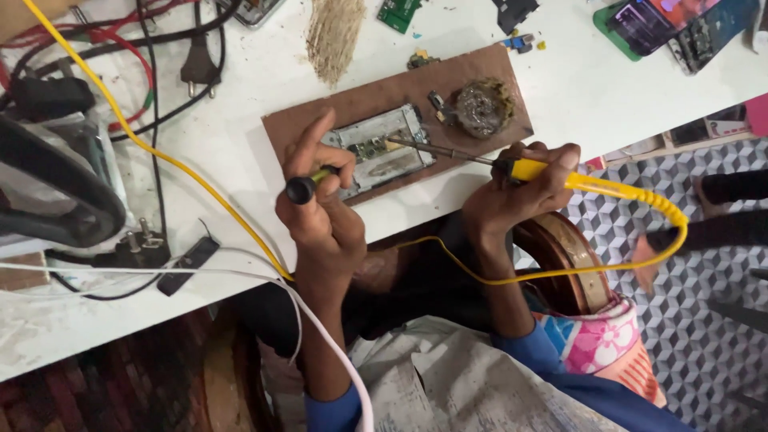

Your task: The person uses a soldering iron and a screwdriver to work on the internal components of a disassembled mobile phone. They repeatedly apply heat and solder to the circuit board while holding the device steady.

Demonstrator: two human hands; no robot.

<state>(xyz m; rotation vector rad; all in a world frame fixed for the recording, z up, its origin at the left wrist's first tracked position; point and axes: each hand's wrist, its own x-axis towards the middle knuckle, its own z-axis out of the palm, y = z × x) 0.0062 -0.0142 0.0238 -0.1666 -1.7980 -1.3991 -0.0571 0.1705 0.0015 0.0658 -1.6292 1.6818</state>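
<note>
Cables [152,152] and plugs clutter the upper left of the white counter [592,96]; a solder-caked pad [482,108] sits on the brown board [320,112] at centre. The left hand [320,212] pinches a black-handled tool [308,186] against the opened phone [380,150]. The right hand [520,188] grips a yellow soldering iron [480,160], its tip on the phone.

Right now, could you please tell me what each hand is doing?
Left hand: closed on a black-capped screwdriver, tip at the opened phone.
Right hand: closed on the yellow soldering iron.
</note>
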